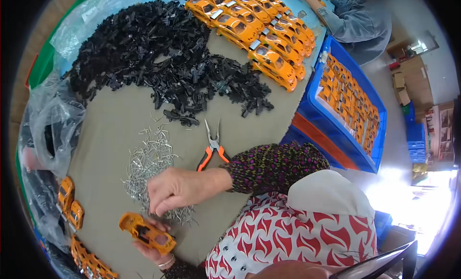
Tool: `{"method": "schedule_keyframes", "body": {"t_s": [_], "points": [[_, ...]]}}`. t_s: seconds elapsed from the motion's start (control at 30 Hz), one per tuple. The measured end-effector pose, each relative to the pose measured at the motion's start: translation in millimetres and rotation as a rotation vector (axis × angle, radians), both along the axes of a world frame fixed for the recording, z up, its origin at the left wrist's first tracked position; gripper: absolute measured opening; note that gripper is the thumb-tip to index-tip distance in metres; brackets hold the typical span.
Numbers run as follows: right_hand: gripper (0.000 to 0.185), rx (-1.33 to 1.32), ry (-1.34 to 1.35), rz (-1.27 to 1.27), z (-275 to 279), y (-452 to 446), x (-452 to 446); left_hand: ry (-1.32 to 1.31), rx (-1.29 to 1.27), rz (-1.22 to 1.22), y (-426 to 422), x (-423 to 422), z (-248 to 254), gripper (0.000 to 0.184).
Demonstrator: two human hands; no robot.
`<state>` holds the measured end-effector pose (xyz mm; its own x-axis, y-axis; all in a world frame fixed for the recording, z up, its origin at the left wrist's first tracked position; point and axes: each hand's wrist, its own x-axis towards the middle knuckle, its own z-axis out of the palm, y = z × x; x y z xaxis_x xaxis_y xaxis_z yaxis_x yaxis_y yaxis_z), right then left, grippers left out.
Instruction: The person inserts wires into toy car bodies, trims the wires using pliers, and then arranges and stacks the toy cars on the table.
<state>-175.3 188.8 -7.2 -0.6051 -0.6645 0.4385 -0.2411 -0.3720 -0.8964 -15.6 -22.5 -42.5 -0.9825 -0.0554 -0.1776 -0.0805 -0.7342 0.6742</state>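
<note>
Around the left hand point(152, 255) and the right hand point(172, 189), I saw a flat grey-tan tabletop point(105, 135) spread out. Well apart from the grip lay a broad heap of small black plastic parts point(158, 48). Away past the right forearm stood a blue plastic crate point(338, 135) holding packed orange toy car bodies point(349, 105). Far from both hands sat close-set rows of glossy orange toy cars point(276, 63). Just beside the right hand, partly hidden by it, was a tangle of thin silvery metal wires point(150, 154); near its wrist rested spread pliers with orange-and-black handles point(212, 147). My left fingers gripped one orange toy car shell point(154, 237). Close above it, the right fingertips were bunched; I couldn't tell whether they pinched anything.
</note>
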Motion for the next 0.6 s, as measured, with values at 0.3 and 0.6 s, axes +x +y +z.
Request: {"method": "schedule_keyframes", "body": {"t_s": [0.3, 0.6], "points": [[0.011, 0.060, -0.190, 0.061, -4, 3, -2, -0.089, -0.003, -0.160, -35, 15, -30, 0.073], [0.009, 0.129, -0.388, 0.174, -1, 4, 1, -0.147, 0.107, -0.352, -31, 25, -22, 0.065]]}}
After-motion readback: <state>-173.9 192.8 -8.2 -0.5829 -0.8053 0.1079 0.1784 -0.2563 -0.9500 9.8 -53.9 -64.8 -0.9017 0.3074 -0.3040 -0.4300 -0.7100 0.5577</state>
